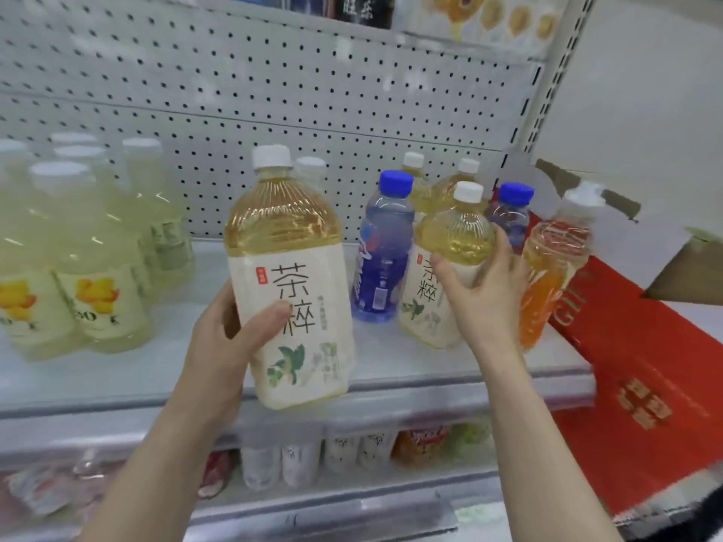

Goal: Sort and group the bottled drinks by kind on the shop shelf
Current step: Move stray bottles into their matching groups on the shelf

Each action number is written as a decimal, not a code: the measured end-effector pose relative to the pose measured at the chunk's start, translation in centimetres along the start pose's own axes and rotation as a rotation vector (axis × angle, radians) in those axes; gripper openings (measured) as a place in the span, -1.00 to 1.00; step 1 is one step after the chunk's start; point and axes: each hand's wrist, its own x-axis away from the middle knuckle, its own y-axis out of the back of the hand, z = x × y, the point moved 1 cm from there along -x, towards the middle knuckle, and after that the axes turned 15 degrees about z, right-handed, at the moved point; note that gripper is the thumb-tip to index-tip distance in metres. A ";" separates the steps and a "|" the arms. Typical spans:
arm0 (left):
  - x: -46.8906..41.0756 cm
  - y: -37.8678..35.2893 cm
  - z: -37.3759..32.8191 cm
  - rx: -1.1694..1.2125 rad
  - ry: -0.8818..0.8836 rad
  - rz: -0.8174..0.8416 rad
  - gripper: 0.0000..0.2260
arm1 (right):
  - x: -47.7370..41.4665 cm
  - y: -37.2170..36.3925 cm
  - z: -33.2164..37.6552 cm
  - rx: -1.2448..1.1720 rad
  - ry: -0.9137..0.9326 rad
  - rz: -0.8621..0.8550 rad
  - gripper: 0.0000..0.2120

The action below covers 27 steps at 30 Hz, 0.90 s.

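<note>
Left hand (231, 338) grips an upright tea bottle (289, 275); right hand (481, 283) curls round a shelved tea bottle (450, 244), blue-capped bottle (383, 248) between.

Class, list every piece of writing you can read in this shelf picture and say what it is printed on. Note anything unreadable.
"茶粹": label of the tea bottle gripped by the left hand.
"粹", upper character partly hidden: second tea bottle gripped by the right hand.
"GI", cut off: red box; its gold characters are blurred.
Too blurred: pale flower-label bottles, blue-capped bottle, dark packet.
</note>
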 end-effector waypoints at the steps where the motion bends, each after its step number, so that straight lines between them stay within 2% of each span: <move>1: 0.3 -0.3 0.1 -0.005 -0.003 -0.027 -0.70 | -0.2 0.2 0.0 0.005 0.005 0.016 -0.14; 5: 1.6 -0.8 0.4 -0.017 -0.004 -0.129 -0.69 | -1.4 -0.1 0.6 -0.005 0.032 0.065 -0.22; 8: 2.4 -1.0 0.2 -0.051 -0.011 -0.138 -0.69 | -2.5 -1.0 1.1 0.002 0.048 0.110 -0.25; 11: 3.1 -1.0 -0.1 -0.074 -0.006 -0.160 -0.67 | -3.5 -1.5 1.6 0.103 0.025 0.128 -0.26; 13: 3.5 -0.8 -0.2 -0.077 0.002 -0.181 -0.64 | -3.2 -1.7 2.6 0.259 0.060 0.017 -0.27; 15: 3.8 -0.6 -0.4 -0.086 -0.003 -0.196 -0.55 | -2.8 -2.3 4.6 0.350 0.253 -0.145 -0.33; 16: 4.0 -0.6 -0.6 -0.096 -0.003 -0.205 -0.49 | -2.8 -2.9 5.7 0.363 0.348 -0.151 -0.35; 18: 4.2 -0.6 -0.8 -0.121 0.000 -0.212 -0.49 | -3.7 -4.5 7.9 0.345 0.392 -0.006 -0.33; 20: 4.5 -0.6 -1.0 -0.139 -0.004 -0.201 -0.61 | -5.1 -5.7 9.3 0.339 0.307 0.145 -0.25; 23: 5.0 -0.5 -1.1 -0.159 0.001 -0.195 -0.61 | -6.1 -6.0 10.1 0.304 0.251 0.191 -0.30; 27: 5.1 -0.9 -1.2 -0.157 0.008 -0.182 -0.60 | -4.2 -3.6 9.3 0.042 0.268 0.188 -0.48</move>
